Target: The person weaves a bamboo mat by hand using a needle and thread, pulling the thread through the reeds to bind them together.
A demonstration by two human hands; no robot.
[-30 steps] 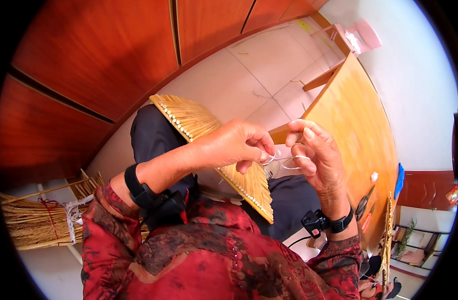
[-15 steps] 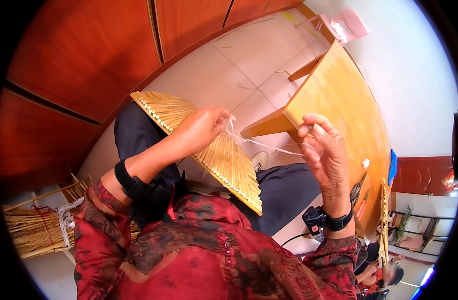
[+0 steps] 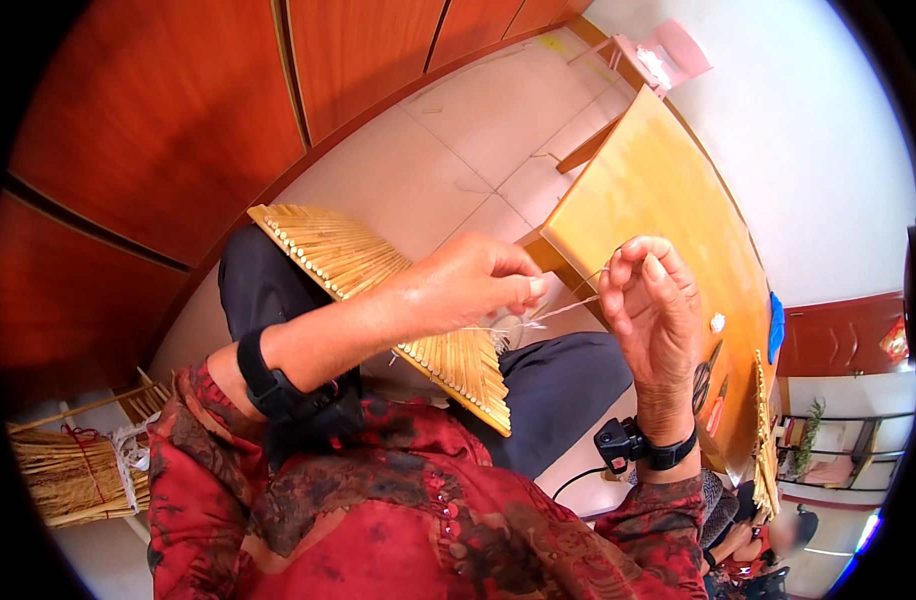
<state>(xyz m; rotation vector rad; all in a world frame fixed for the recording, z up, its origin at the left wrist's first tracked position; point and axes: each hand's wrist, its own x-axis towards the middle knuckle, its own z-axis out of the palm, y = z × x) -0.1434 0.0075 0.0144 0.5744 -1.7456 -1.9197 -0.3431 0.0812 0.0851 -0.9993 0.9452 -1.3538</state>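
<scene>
A fan-shaped panel of straw stalks, studded with pale round stalk ends along one edge, lies across my dark-trousered lap. Above it my left hand has its fingertips pinched together; whatever is between them is too small to make out. My right hand, raised at the table's near corner, has curled fingers closed on pale twisted thread, which trails toward the panel beneath my left hand. A thin strand also shows by the right fingertips.
The wooden table holds scissors, an orange-handled tool, a white wad and blue cloth. A pink chair stands behind it. Straw bundles lie left; another person is at lower right. Red-brown cabinets line the left.
Since half a second ago my left hand has moved right and down, toward my right hand, and the thread's span between them is shorter. The whole view has also shifted slightly.
</scene>
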